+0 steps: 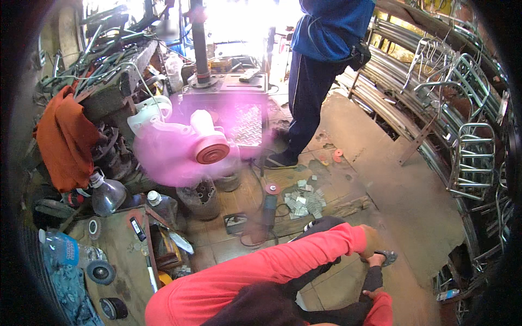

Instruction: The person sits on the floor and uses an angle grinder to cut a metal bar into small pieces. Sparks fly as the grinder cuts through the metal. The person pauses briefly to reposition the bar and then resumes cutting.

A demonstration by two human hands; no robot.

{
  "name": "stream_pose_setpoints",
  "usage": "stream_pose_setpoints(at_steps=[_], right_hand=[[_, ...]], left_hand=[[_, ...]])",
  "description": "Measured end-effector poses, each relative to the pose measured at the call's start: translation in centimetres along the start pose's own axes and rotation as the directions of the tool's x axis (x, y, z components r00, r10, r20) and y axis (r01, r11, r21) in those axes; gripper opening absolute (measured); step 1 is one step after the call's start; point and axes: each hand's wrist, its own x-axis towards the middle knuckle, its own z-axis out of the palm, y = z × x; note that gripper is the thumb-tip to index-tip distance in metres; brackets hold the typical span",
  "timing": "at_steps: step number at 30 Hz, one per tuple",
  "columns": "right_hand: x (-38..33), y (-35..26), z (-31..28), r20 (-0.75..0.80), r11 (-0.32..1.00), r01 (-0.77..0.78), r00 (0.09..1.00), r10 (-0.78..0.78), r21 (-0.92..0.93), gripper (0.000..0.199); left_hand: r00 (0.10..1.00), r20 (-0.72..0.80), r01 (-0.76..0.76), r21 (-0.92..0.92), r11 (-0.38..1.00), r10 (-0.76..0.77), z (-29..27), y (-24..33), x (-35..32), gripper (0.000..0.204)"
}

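My left arm, in a red sleeve (266,258), stretches across to the right. At its end, my left hand (372,242) bends downward just above a sandalled foot (388,257); its fingers are mostly hidden, and I cannot see whether they hold anything. Lower down, my right hand (372,294) closes against the dark trouser leg (372,278) above that foot. An angle grinder (270,204) stands on the floor tiles ahead. Beside it lies a heap of small grey metal pieces (304,201).
A person in blue (331,32) stands ahead. Metal tubes and bent frames (473,157) line the right side, next to a brown sheet (402,163). At left are a wooden board (122,271), plastic bottles (107,193) and an orange cloth (68,138). A pink-hazed white respirator-like object (204,127) appears mid-view.
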Motion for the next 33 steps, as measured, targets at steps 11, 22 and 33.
stream_pose_setpoints(at_steps=[11,22,33], right_hand=[[4.2,-1.4,-0.5,-0.022,0.913,0.102,0.995,-0.102,0.396,0.127],[9.6,-4.8,-3.7,-0.033,0.842,-0.019,0.998,0.044,0.539,0.099],[9.6,-9.3,-10.0,-0.116,0.68,0.018,0.988,0.099,0.733,0.059]], left_hand=[[0.997,0.021,0.075,-0.02,0.997,-0.074,-0.4,-1.0,-2.5,0.048],[0.982,0.157,0.102,0.039,0.994,-0.107,-3.0,0.2,-1.0,0.047],[0.991,-0.011,-0.121,-0.483,0.867,0.132,-4.1,-8.8,0.1,0.052]])
